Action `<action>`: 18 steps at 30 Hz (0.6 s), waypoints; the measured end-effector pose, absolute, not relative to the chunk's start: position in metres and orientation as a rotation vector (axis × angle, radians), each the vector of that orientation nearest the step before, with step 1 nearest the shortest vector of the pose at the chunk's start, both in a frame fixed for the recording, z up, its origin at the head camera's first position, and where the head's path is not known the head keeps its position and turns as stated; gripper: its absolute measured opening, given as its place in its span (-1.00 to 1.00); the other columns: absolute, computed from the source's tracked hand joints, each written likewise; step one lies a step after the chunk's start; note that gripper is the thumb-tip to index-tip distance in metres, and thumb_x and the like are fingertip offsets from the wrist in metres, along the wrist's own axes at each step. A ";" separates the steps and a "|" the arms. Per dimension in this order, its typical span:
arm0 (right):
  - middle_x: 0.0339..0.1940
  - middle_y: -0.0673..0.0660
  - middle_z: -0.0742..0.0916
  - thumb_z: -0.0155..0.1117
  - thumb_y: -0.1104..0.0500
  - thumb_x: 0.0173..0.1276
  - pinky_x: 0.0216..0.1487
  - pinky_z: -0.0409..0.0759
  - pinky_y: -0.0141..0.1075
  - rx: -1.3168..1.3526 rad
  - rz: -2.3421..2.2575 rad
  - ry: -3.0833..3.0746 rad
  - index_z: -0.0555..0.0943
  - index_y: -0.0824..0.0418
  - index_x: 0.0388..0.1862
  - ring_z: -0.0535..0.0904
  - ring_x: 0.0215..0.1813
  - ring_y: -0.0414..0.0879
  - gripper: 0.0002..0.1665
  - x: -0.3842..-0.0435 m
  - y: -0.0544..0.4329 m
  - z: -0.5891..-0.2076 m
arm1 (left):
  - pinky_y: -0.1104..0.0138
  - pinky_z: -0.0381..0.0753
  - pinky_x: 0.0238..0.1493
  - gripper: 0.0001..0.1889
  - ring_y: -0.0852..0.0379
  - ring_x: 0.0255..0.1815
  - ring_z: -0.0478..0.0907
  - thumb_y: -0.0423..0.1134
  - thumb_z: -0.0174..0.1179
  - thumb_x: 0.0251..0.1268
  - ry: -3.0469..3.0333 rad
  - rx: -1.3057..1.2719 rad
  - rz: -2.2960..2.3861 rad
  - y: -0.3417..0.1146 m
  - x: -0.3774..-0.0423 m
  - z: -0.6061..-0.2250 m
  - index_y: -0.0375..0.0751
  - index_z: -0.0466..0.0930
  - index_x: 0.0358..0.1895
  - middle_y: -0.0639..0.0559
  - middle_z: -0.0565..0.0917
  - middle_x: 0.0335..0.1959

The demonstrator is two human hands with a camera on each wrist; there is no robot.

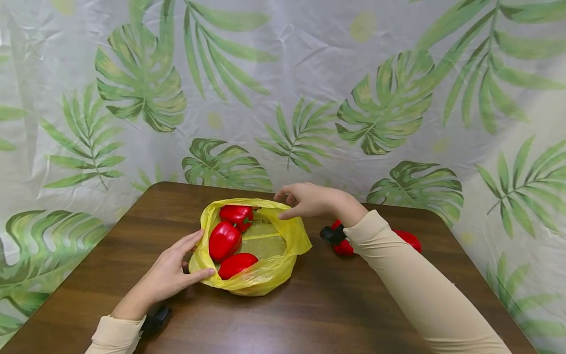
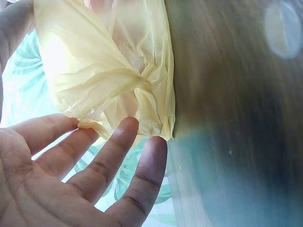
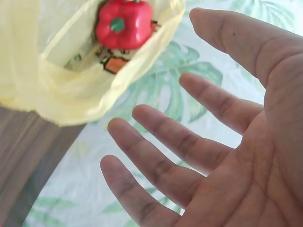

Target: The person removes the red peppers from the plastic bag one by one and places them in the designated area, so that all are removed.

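A yellow plastic bag [image 1: 292, 241] stands on the table with its mouth spread wide. Inside, toward its left side, are a red bell pepper [image 1: 237, 216] at the back, another bell pepper [image 1: 224, 242] in the middle and a third red pepper [image 1: 238, 266] in front. My left hand [image 1: 170, 270] rests against the bag's left side, thumb near the front rim; its fingers [image 2: 102, 163] are spread and lightly bent along the plastic. Over the bag's right back rim hovers my right hand [image 1: 309, 199], its fingers [image 3: 161, 165] parted, with nothing in the palm.
More red peppers lie on the brown table [image 1: 331, 305] right of the bag, partly hidden by my right forearm; one red piece [image 1: 409, 240] shows beyond the sleeve. A leaf-patterned cloth [image 1: 283, 73] hangs behind the table's back edge. Each wrist carries a black camera.
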State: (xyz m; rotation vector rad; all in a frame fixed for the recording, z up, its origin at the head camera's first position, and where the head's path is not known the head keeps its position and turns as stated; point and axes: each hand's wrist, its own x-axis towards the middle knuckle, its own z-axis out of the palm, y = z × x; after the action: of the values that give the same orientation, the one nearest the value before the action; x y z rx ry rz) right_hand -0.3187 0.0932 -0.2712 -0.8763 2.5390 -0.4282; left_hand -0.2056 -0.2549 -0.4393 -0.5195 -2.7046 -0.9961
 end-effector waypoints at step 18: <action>0.42 0.16 0.64 0.36 -0.10 0.59 0.38 0.60 -0.07 -0.976 -0.232 2.470 0.52 0.07 0.51 0.57 0.41 0.06 -0.38 -0.313 0.027 -0.292 | 0.31 0.79 -0.12 0.02 -0.31 0.43 0.57 0.11 0.60 0.21 -2.701 -0.530 -0.994 -0.256 -0.207 -0.441 -0.34 0.34 0.62 -0.35 0.44 0.58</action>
State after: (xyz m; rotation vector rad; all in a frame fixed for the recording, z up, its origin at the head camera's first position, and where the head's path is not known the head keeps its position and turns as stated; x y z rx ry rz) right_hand -0.3134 0.0274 -0.2921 -0.9759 2.4702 -0.2325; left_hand -0.2073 -0.2564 -0.4414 -0.5303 -2.7008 -0.9938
